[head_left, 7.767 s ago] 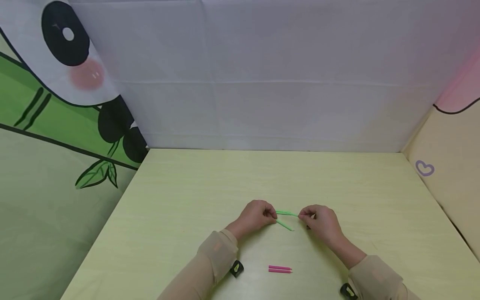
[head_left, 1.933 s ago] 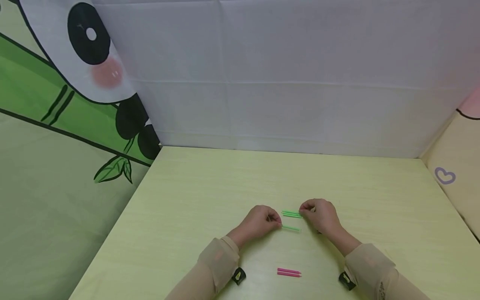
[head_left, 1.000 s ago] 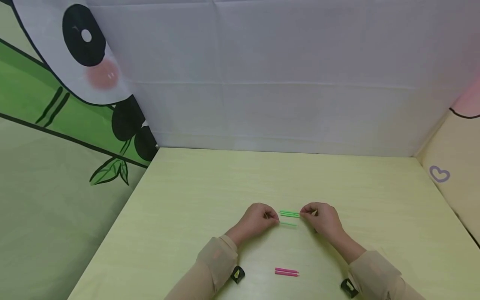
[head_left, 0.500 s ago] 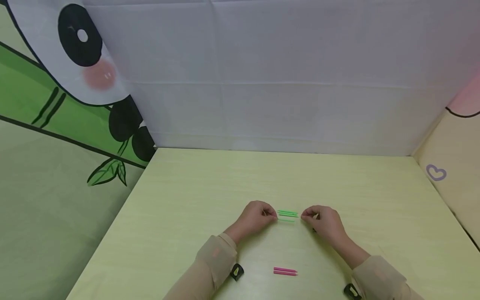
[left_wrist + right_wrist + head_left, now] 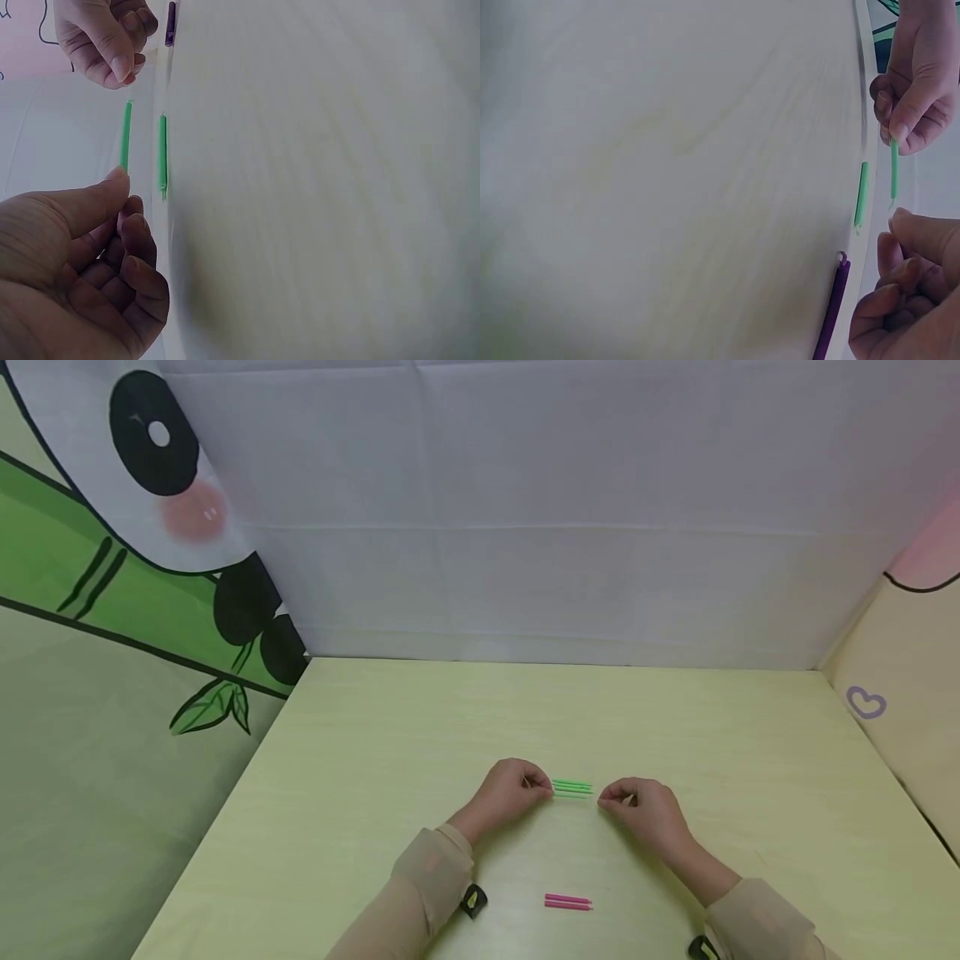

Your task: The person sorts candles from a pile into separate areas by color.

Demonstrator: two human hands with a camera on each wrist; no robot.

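Note:
My left hand [image 5: 510, 789] pinches a thin green candle [image 5: 126, 135] by its near end between thumb and finger, with the wick end pointing right. Both wrist views show this candle raised off the table. Just beyond it in the head view, a row of green candles [image 5: 573, 787] lies side by side on the table. The right hand [image 5: 647, 808] is at the wick end, its fingers curled and its thumb against a fingertip. Nothing shows in its grasp, and whether it touches the wick [image 5: 892, 203] is too fine to tell.
Two pink candles [image 5: 567, 902] lie parallel on the pale wooden table [image 5: 420, 718], nearer the body and between the forearms. A white cloth wall [image 5: 525, 527] rises at the table's far edge. Printed panels stand to the left and right.
The left hand has brought its green candle up close to the lying row. The right hand, earlier touching the row's right ends, has come away and dropped level with the held candle's wick.

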